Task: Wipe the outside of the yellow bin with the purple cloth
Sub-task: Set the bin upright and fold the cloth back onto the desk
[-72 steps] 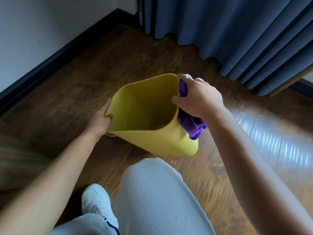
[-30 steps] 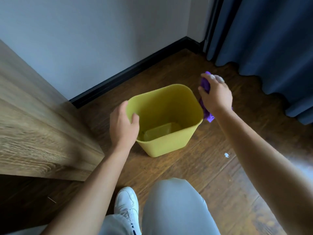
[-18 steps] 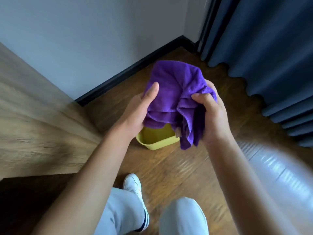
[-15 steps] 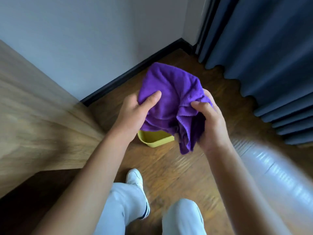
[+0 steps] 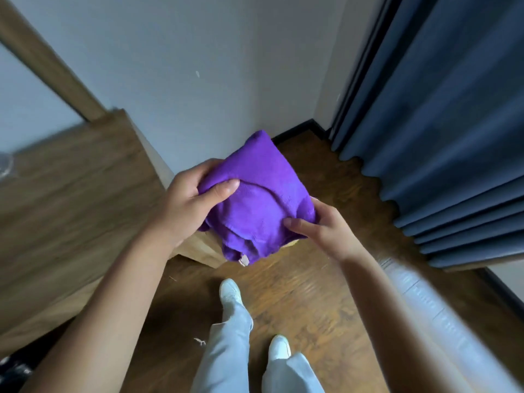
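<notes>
The purple cloth [image 5: 258, 194] is bunched up in front of me at chest height, held between both hands. My left hand [image 5: 190, 205] grips its left side with the thumb pressed on top. My right hand [image 5: 323, 228] pinches its lower right edge. The yellow bin is almost wholly hidden behind the cloth; only a sliver of its rim [image 5: 292, 244] shows below the cloth's right corner, down on the floor.
A wooden cabinet [image 5: 73, 199] stands close at my left. Blue curtains [image 5: 442, 137] hang at the right, and a white wall with a dark skirting closes the corner ahead. My legs and white shoes [image 5: 230, 290] stand on the wooden floor [image 5: 306, 296].
I have stood up and the view has risen. Both hands now hold the cloth higher and more spread out, and the bin has dropped almost out of sight behind it.
</notes>
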Tool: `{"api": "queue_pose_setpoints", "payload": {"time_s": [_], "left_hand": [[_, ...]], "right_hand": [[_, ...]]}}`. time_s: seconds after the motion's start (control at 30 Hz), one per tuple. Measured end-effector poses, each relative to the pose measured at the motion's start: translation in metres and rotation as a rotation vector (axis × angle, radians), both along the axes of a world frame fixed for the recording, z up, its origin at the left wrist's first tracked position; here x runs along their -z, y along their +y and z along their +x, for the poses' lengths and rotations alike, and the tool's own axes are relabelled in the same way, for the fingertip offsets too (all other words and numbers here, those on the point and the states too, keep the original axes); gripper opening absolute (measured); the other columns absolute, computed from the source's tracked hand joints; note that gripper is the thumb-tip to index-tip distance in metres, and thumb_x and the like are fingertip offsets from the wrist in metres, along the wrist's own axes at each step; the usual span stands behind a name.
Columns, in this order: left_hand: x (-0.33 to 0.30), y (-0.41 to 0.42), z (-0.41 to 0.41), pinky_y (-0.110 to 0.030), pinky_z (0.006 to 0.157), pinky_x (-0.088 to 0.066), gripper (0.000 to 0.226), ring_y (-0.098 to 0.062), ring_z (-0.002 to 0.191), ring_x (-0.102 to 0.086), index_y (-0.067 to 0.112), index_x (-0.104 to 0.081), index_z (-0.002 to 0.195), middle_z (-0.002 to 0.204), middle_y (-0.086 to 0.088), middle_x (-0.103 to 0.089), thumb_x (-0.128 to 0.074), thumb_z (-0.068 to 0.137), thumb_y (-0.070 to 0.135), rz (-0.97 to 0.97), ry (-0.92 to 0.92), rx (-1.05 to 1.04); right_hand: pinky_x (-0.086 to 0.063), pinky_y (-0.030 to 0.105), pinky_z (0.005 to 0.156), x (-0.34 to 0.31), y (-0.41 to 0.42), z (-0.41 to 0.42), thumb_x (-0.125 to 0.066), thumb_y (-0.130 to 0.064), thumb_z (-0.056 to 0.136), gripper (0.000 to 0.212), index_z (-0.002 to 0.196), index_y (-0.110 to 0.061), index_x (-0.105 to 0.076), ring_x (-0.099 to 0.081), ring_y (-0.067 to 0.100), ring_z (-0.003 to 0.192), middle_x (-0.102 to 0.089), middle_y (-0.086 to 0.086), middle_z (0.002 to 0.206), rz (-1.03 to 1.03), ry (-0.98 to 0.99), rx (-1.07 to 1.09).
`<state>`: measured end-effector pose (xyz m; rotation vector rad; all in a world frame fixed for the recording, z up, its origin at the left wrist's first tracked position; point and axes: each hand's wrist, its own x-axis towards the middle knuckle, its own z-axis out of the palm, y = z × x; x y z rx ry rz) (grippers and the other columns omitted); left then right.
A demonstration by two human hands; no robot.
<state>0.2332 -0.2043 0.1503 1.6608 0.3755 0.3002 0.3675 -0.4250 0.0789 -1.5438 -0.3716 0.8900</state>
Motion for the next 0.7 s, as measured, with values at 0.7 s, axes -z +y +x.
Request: {"api": "queue_pose_setpoints", "payload": {"time_s": [0.7], "left_hand": [[0.116,0.248,-0.201,-0.033,0.070,-0.053,0.015,-0.018,0.086,-0.069,0.021,-0.071,0.105,0.096,-0.004,-0.076,-0.067,0.094,0.013,-0.451,0.340,-0.730]], "right_hand": [[-0.045,0.029,0.110,0.034,0.376,-0.120,-0.070,-0.021,0.094,0.052,0.143,-0.026,-0.055,-0.065,0.019,0.120,-0.069,-0.001,0.132,-0.383,-0.446,-0.246]]}}
